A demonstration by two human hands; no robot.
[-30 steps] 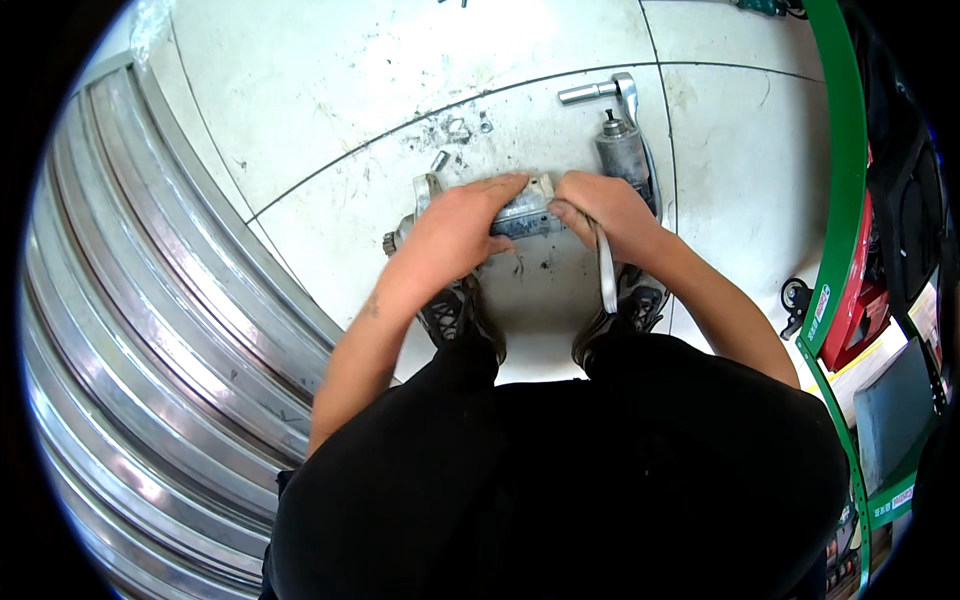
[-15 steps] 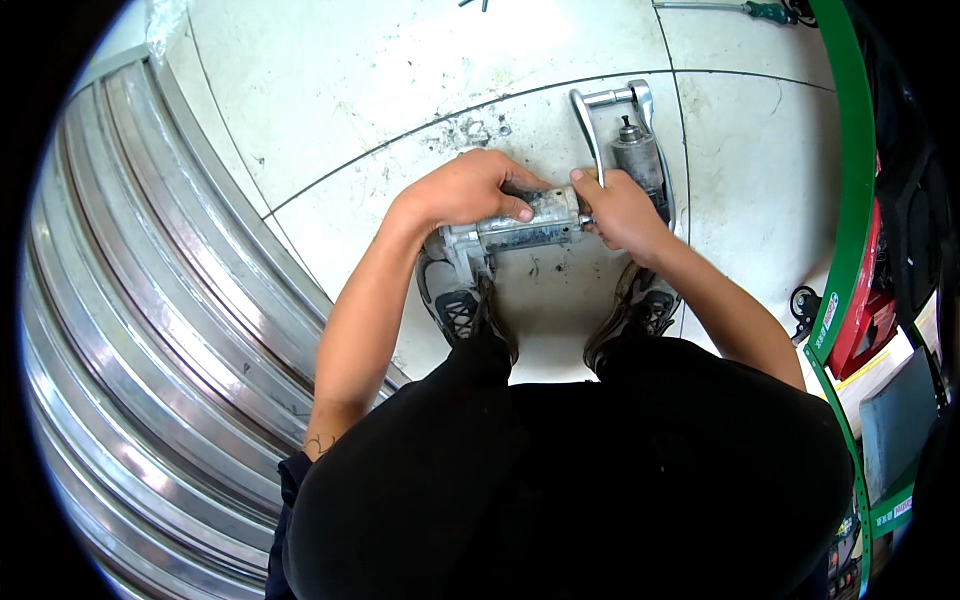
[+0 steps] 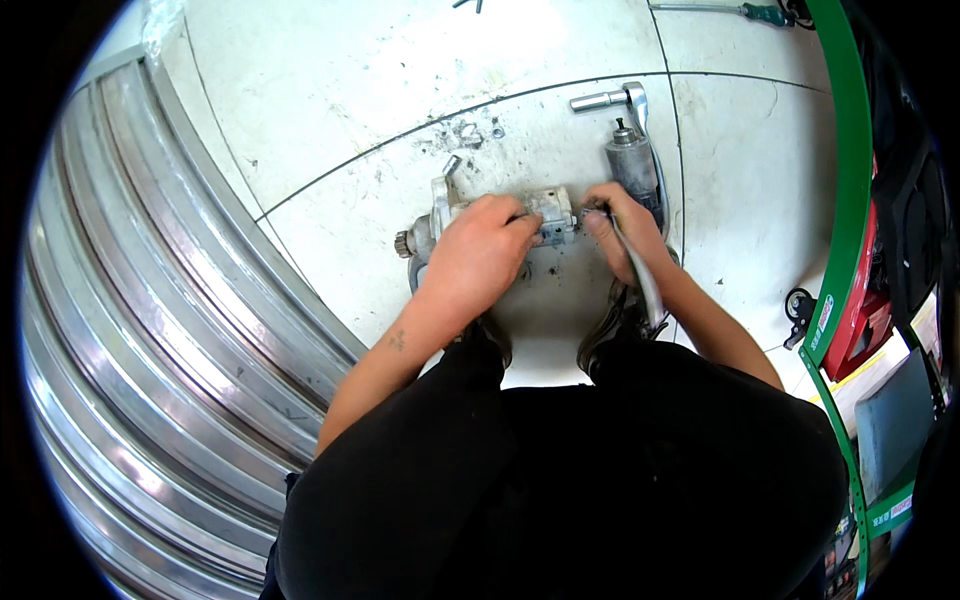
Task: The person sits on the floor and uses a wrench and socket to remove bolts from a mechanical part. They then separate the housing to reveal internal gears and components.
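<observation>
A starter motor point(image 3: 548, 207) lies across the floor between my shoes, its toothed pinion point(image 3: 404, 243) pointing left. My left hand point(image 3: 483, 250) is closed over the top of its housing. At the motor's right end, my right hand point(image 3: 628, 225) has its fingers wrapped round a curved metal wrench point(image 3: 643, 270). The wrench's long shank runs back toward my right knee; its working end is hidden by my fingers. Just beyond the right hand stands a grey metal cylinder, apparently a solenoid point(image 3: 630, 160), with a ratchet point(image 3: 637, 95) and long socket beside it.
Ribbed metal panels point(image 3: 150, 330) fill the left side. A green metal frame point(image 3: 850, 180) curves along the right, with a red case point(image 3: 862, 335) and a caster point(image 3: 799, 303) near it. A green-handled screwdriver point(image 3: 765, 14) lies at the far right; a small nut point(image 3: 497, 131) lies beyond the motor.
The wrench has swung from pointing away to pointing back toward me in my right hand. My left hand has shifted left and nearer, and the motor's pinion end now shows.
</observation>
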